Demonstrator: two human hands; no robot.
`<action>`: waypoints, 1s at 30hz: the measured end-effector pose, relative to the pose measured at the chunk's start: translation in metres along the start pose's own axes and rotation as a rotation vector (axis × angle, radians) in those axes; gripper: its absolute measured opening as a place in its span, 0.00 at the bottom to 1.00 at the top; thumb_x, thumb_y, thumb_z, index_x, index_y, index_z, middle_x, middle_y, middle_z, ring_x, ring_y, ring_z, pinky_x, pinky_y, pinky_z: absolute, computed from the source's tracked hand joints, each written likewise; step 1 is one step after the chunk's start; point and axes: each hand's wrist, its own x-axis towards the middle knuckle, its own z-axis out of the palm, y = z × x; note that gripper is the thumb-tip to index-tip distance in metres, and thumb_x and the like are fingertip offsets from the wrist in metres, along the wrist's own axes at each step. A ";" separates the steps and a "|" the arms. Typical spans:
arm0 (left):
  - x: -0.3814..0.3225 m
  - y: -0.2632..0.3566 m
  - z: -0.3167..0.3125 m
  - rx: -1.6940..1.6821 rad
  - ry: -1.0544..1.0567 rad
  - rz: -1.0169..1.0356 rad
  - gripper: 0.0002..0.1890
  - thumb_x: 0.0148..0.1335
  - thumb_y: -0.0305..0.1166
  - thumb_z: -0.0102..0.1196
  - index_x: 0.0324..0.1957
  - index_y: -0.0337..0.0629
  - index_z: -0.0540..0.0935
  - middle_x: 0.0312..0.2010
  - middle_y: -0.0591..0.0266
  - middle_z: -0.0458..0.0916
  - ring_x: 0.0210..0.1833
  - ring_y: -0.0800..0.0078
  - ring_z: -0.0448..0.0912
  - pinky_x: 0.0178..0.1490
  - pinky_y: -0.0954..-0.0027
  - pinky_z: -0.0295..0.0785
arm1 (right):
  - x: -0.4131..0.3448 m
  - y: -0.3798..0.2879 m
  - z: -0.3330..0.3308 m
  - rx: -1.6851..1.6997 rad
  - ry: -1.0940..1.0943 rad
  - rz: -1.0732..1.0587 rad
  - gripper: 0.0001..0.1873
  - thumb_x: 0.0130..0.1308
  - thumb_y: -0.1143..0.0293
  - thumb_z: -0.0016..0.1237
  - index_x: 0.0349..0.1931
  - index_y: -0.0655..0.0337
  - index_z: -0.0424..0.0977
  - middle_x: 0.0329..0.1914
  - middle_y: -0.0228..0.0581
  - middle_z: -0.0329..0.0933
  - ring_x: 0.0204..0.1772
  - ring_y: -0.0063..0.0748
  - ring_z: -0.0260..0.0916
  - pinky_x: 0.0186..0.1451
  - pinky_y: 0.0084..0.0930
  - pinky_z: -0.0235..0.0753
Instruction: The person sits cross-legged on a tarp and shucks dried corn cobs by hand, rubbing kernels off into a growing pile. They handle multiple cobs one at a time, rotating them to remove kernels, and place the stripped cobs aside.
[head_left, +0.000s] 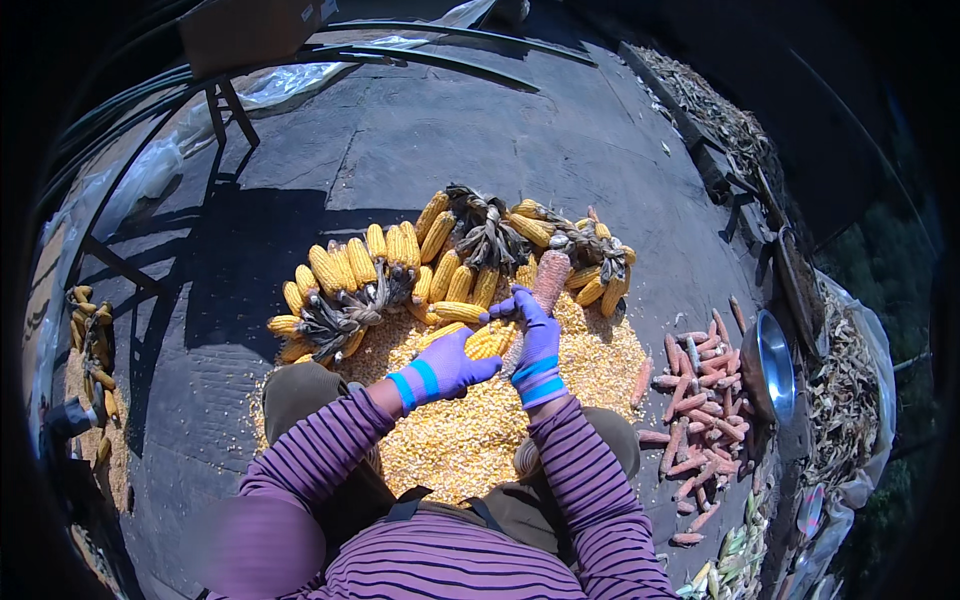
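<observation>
My left hand (442, 369), in a purple glove with a blue cuff, grips a yellow ear of corn (491, 340). A pinkish, stripped corn cob (552, 279) is held in my gloved right hand (537, 337), its upper end pointing away from me. The two hands are close together, with the ear next to the cob; my fingers partly hide where they meet. Beneath them spreads a heap of loose corn kernels (450, 450) between my legs. Braided bunches of corn ears (360, 262) lie in an arc just beyond the heap, tied by their dry husks (487, 229).
On the right lie a pile of bare cobs (701, 409) and a tilted metal basin (774, 367). Dry husks (844, 382) are heaped past them. More corn ears and kernels (97, 375) are at far left. A stand (232, 112) and dark poles (450, 58) occupy the back.
</observation>
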 end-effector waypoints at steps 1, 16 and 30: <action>0.003 -0.005 -0.003 0.110 0.073 0.017 0.37 0.57 0.51 0.66 0.57 0.29 0.73 0.32 0.51 0.84 0.27 0.71 0.82 0.30 0.68 0.77 | 0.004 0.004 0.004 -0.001 0.016 0.037 0.17 0.71 0.65 0.50 0.48 0.73 0.72 0.28 0.45 0.80 0.33 0.40 0.81 0.46 0.36 0.82; 0.025 -0.006 -0.021 0.330 0.281 0.033 0.36 0.57 0.49 0.67 0.59 0.36 0.69 0.48 0.33 0.81 0.52 0.37 0.80 0.55 0.48 0.75 | 0.050 0.003 0.012 0.249 -0.065 0.225 0.22 0.71 0.62 0.50 0.60 0.65 0.70 0.57 0.52 0.79 0.58 0.48 0.77 0.61 0.42 0.79; 0.018 -0.013 0.000 0.103 0.210 0.302 0.29 0.61 0.42 0.66 0.57 0.35 0.70 0.40 0.50 0.83 0.42 0.58 0.84 0.45 0.60 0.78 | 0.009 0.004 0.015 -0.613 0.130 -0.505 0.14 0.63 0.64 0.60 0.40 0.64 0.74 0.29 0.36 0.78 0.32 0.25 0.74 0.40 0.29 0.76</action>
